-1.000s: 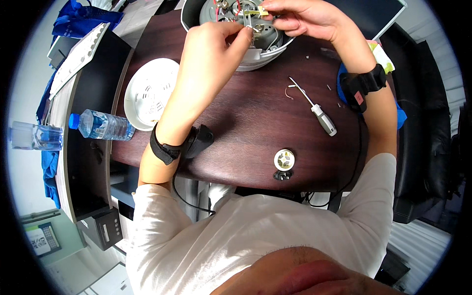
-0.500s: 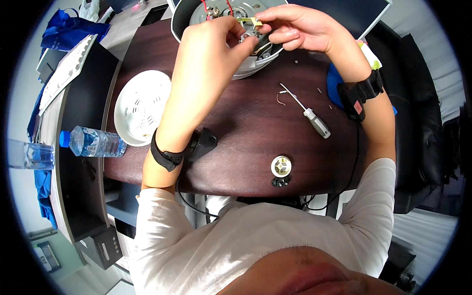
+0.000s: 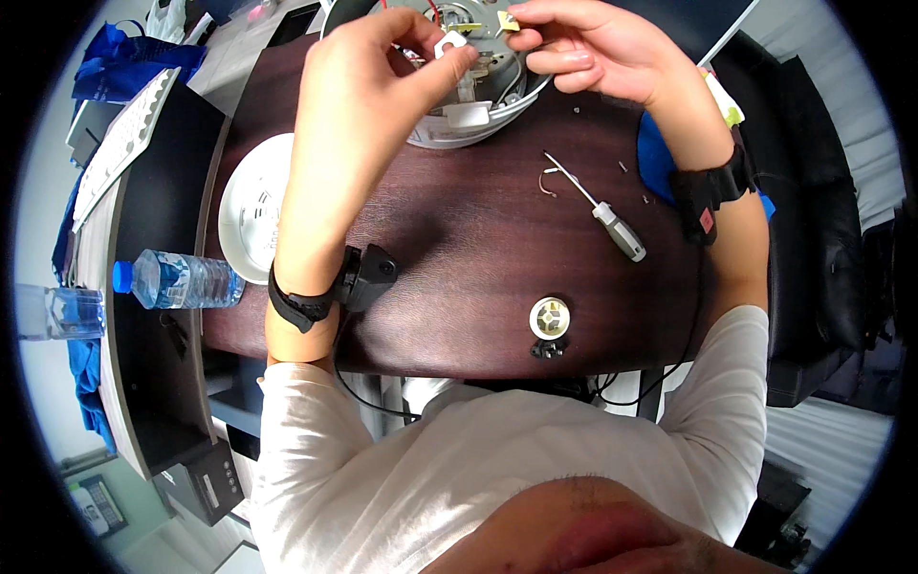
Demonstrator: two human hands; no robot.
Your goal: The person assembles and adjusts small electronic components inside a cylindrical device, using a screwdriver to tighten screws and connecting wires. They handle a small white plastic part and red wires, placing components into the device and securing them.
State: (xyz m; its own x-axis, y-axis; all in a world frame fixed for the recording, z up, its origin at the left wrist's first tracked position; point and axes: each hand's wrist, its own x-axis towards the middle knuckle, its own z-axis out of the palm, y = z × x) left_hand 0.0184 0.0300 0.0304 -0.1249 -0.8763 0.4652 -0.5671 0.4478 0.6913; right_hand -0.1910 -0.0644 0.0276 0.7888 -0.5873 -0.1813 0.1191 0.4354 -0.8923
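A grey round appliance housing (image 3: 495, 94) lies open at the top centre, showing metal parts and red wires. My left hand (image 3: 378, 105) pinches a small white piece with a hole (image 3: 448, 43) over the housing's left half. My right hand (image 3: 612, 62) grips a small yellow piece (image 3: 509, 21) between thumb and finger at the housing's right, its other fingers curled. A grey-handled screwdriver (image 3: 617, 230) lies below the housing, beside a thin wire bit (image 3: 545, 185). Near the front edge are a cream round part (image 3: 549, 318) and a small black piece (image 3: 547, 349).
On the dark wooden table (image 3: 449, 287), a white bowl (image 3: 249, 206) and a water bottle (image 3: 191, 280) stand left, with a blue object (image 3: 657, 158) right. A shelf unit (image 3: 143, 354) flanks the left; a black sofa (image 3: 803, 268) is at right.
My left hand has shifted left, and the white piece in its fingers now shows clearly. The yellow piece stays in my right hand, which has changed little since half a second ago.
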